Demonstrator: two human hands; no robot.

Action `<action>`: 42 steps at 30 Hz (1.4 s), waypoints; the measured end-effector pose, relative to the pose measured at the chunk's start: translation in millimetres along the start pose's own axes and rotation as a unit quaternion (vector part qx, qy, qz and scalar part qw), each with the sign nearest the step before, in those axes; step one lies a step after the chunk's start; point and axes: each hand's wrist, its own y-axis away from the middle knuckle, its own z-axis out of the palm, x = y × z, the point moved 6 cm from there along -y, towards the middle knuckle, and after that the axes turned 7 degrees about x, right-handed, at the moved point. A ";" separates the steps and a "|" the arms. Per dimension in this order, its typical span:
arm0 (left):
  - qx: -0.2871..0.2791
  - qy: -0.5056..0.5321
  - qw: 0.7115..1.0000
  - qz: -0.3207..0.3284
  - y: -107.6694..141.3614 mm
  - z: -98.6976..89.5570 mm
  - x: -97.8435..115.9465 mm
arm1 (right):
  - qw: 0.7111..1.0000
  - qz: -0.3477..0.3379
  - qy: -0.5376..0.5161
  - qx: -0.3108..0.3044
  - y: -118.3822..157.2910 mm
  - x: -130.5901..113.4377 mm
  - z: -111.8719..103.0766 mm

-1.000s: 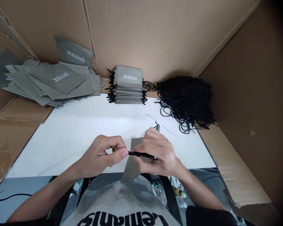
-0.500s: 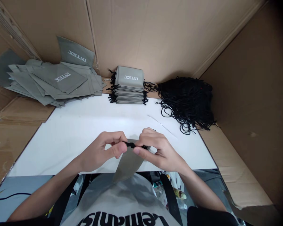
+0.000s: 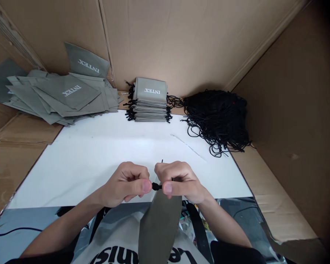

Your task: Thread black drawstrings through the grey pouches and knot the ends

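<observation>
Near the table's front edge, my left hand (image 3: 129, 184) pinches one side of a knotted black cord (image 3: 156, 186). My right hand (image 3: 181, 182) is closed on the cord's other side, its thumb beside the knot. The knot shows in the small gap between the two thumbs. A grey fabric pouch (image 3: 161, 223) hangs below my right hand, over the front of the shirt. A short black cord end sticks up behind my right hand.
Loose grey pouches (image 3: 66, 91) are heaped at the back left. A neat stack of corded pouches (image 3: 150, 99) stands at the back middle, beside a black cord pile (image 3: 217, 117). A thin pale tool (image 3: 187, 146) lies on the white table (image 3: 99, 154). Cardboard walls surround it.
Both hands have moved down towards the body, and their fingers have curled in more. The pouch now hangs lower and shows more of its surface. The knot looks tighter.
</observation>
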 end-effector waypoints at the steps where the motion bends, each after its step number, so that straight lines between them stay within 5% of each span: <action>1: -0.002 0.006 1.000 0.001 1.5 2.3 -0.1 | 1.000 -0.003 -0.010 0.012 1.5 -1.9 1.2; 10: -0.030 -0.067 0.997 0.037 24.8 11.7 25.0 | 0.993 -0.071 0.086 -0.045 9.7 -37.9 17.7; 18: -0.028 -0.042 0.998 -0.047 10.9 -4.4 15.6 | 0.990 -0.031 0.129 0.057 3.4 -22.2 0.1; 27: -0.045 -0.036 0.996 -0.074 5.8 3.2 7.8 | 0.996 -0.009 0.089 0.028 1.8 -17.7 -2.0; 34: -0.068 0.052 0.996 0.020 6.0 11.1 6.1 | 0.999 -0.016 -0.015 -0.028 3.6 -12.5 7.4; 39: -0.069 0.038 0.996 0.042 7.8 11.3 0.7 | 0.998 -0.045 0.027 -0.038 5.9 -20.8 12.1; 42: -0.018 -0.005 0.993 0.116 10.9 -1.2 13.6 | 0.993 -0.059 0.097 -0.023 5.5 -29.0 5.8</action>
